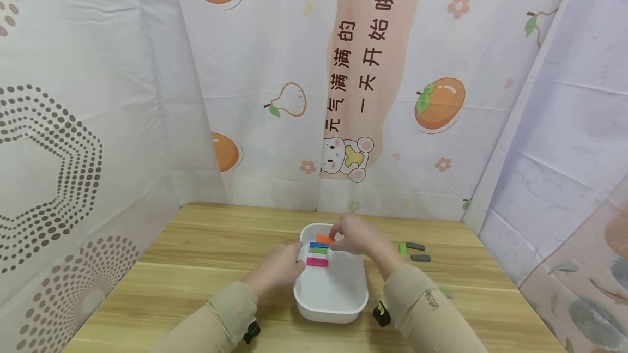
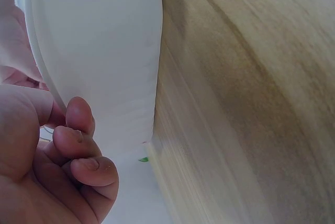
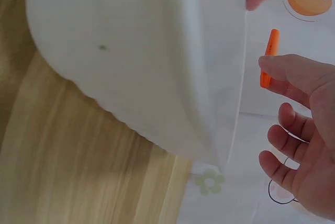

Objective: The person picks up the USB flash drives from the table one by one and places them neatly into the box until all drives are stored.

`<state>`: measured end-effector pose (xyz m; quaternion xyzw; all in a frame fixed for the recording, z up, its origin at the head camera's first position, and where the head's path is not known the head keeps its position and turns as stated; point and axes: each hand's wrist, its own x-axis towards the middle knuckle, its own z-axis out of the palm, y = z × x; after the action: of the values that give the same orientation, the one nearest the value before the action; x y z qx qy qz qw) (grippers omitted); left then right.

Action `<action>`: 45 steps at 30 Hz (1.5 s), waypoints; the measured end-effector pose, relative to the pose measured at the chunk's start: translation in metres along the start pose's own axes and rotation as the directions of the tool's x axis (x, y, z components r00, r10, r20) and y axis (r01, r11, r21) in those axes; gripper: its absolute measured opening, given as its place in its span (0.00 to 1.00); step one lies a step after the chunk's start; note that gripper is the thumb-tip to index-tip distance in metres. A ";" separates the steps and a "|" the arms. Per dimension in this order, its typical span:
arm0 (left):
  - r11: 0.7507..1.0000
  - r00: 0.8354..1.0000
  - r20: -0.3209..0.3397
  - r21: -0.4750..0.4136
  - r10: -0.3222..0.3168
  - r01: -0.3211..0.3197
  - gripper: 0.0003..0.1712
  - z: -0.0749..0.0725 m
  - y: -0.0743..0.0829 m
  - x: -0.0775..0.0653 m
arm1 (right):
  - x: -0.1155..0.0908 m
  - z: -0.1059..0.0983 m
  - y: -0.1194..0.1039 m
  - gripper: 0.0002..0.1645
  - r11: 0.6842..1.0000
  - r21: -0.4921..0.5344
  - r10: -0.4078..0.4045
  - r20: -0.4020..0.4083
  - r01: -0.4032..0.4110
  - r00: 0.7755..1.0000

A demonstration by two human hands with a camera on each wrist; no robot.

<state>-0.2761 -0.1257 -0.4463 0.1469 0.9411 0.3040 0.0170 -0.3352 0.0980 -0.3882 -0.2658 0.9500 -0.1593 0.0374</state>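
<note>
A white plastic bin sits on the table. My left hand holds its left rim; in the left wrist view its fingers curl by the rim. At the bin's far end, my right hand pinches an orange highlighter between thumb and index finger, above the rim in the right wrist view. A row of small bars, seemingly highlighters, lies inside: a blue one, a green one, a white one and a pink one.
Right of the bin on the wooden table lie a green piece and two dark grey pieces. A green-and-grey piece is partly hidden by my right sleeve. A printed curtain hangs behind the table.
</note>
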 end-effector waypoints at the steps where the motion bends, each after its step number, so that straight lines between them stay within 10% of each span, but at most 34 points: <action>1: 1.000 1.000 0.000 0.002 0.001 -0.001 0.30 0.000 0.000 0.000 | 0.000 0.002 0.000 0.08 1.000 -0.007 -0.010 0.006 0.010 1.000; 45: 1.000 1.000 -0.008 -0.001 0.019 -0.019 0.30 -0.001 0.000 -0.001 | 0.020 0.034 -0.028 0.05 0.919 -0.374 -0.054 0.188 0.123 0.981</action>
<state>-0.2755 -0.1269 -0.4458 0.1548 0.9396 0.3050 0.0103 -0.3335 0.0554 -0.4108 -0.3236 0.9428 0.0520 0.0602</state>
